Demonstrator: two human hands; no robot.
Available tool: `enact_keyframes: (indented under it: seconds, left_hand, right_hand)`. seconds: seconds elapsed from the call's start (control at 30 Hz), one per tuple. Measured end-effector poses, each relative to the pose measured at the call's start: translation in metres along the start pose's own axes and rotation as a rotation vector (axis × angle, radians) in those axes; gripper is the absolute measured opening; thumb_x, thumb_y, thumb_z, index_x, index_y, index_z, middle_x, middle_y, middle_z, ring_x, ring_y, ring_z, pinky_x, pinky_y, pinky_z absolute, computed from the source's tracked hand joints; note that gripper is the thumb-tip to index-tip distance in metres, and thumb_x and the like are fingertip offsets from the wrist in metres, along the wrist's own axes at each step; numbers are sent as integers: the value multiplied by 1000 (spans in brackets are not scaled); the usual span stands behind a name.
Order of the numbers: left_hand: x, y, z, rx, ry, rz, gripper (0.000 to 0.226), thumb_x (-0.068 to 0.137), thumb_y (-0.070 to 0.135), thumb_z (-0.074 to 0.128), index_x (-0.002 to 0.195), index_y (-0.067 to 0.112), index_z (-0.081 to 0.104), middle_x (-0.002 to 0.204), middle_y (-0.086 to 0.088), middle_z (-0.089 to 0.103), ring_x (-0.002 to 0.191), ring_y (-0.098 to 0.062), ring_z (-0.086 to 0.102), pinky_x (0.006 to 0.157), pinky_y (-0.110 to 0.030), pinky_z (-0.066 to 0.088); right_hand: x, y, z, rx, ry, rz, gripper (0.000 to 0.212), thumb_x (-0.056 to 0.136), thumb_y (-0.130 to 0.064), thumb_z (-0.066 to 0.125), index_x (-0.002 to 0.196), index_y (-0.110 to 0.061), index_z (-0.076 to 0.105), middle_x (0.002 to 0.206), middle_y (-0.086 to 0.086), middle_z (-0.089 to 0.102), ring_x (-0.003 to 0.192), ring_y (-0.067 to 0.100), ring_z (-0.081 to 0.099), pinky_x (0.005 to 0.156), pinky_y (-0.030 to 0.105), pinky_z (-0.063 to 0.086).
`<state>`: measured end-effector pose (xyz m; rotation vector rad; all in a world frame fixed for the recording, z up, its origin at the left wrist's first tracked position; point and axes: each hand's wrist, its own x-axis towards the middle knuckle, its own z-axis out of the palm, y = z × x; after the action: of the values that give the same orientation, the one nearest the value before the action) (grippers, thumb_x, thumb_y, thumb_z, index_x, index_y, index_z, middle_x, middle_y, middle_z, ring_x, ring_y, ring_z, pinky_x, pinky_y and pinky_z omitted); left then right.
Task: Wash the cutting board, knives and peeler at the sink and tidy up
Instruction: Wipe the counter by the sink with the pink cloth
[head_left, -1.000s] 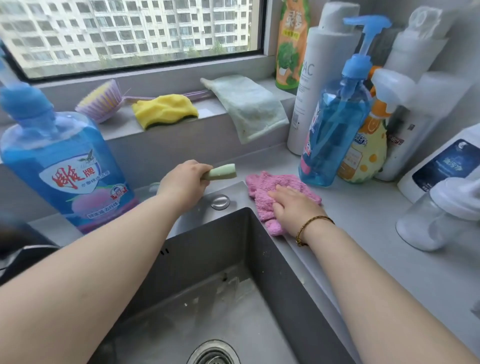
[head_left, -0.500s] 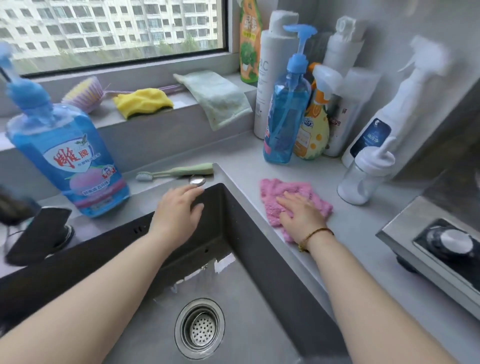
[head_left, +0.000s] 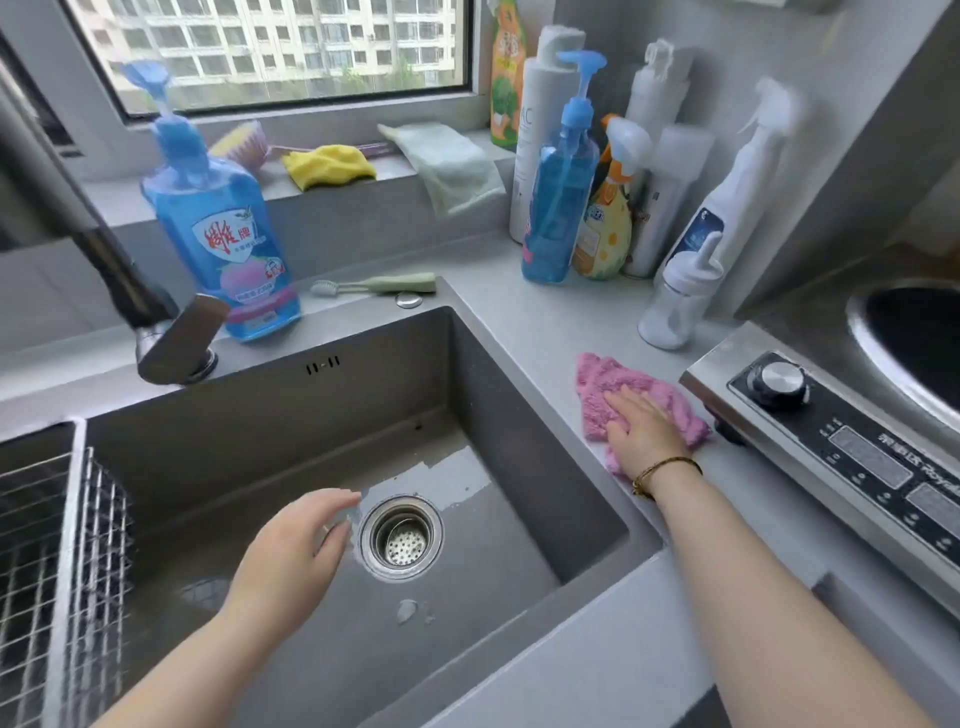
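Head view: board, knives, peeler out of sight.
Right hand (head_left: 641, 436): fingers (head_left: 621, 402) straight, pressing pink cloth (head_left: 597, 384) on bench (head_left: 519, 322) right of sink (head_left: 363, 395).
Left hand (head_left: 291, 551): relaxed, empty, over sink, away from cloth.

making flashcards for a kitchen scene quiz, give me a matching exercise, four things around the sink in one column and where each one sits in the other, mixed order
Things
1. pink cloth
2. green toothbrush
3. yellow cloth
4. drain strainer

Places
A. on the window ledge
B. in the floor of the sink
C. under the right hand, on the counter
D. on the counter just behind the sink

Pairs: 1-C, 2-D, 3-A, 4-B
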<state>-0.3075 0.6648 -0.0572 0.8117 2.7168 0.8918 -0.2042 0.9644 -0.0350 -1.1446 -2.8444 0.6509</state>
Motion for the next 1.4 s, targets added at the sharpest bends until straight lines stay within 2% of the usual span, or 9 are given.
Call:
enact_keyframes:
  seconds: [0.13,0.4,0.5,0.6,0.87,0.97,1.2,1.3,1.4]
  left_hand:
    - [-22,5,0,-12,43,-4,30,87,-1,53,115,5,63,121,-6,61,115,-24,53,93,-27,37]
    - [-98,-4,-6,19,-52,126,45,75,25,42,108,8,67,112,-3,67,112,-21,59,90,-24,34]
    - [-139,-11,-14,60,-116,116,55,75,43,35,112,17,66,112,8,65,107,-12,60,84,-24,41]
    - [-174,-35,-24,176,-108,200,48,75,40,40,99,13,71,91,4,73,77,-15,70,62,-28,52]
    - [-242,-93,-60,404,-14,96,50,82,32,33,99,3,70,108,-13,68,94,-30,68,82,-52,48]
    - [-243,-97,-55,326,4,70,65,82,42,21,113,5,65,126,-11,59,114,-29,58,101,-47,36]
    - [-242,-100,-52,270,59,75,78,78,49,11,119,7,62,133,-9,54,122,-27,51,107,-43,30]
    - [-243,-97,-56,206,36,48,87,72,54,4,126,11,56,139,-6,48,130,-22,43,111,-37,22]
    - [-242,-86,-63,17,118,-17,86,70,56,11,120,5,60,128,-11,58,122,-26,50,105,-36,28]
  right_hand:
    - [-29,-2,7,38,-121,-197,45,94,-3,40,138,-13,39,153,5,22,142,16,18,110,16,5]
    - [-113,34,0,27,85,171,44,95,-9,33,139,-12,39,152,5,25,141,19,20,115,27,11]
    - [-152,-11,35,-30,25,-64,53,89,-24,21,136,-15,42,150,1,30,139,17,22,110,19,9]
    - [-184,-28,56,-22,-31,-224,45,95,-14,34,139,-16,36,152,0,26,141,13,18,111,16,4]
    - [-231,-16,63,0,92,102,48,95,-16,39,142,-13,32,154,8,19,143,21,15,116,28,7]
    - [-252,-53,79,-95,71,-30,49,95,-29,31,143,-17,30,154,4,21,142,20,16,117,34,9]
    - [-329,-138,123,-116,-116,-441,49,97,-27,37,144,-21,25,155,-3,15,144,14,8,117,31,0]
    - [-345,-155,134,5,-21,-621,38,91,-14,49,129,-13,51,138,7,48,131,22,41,113,39,27]
    - [-342,-154,118,294,-81,-530,29,92,-12,48,118,-15,60,111,5,65,105,19,57,88,25,43]
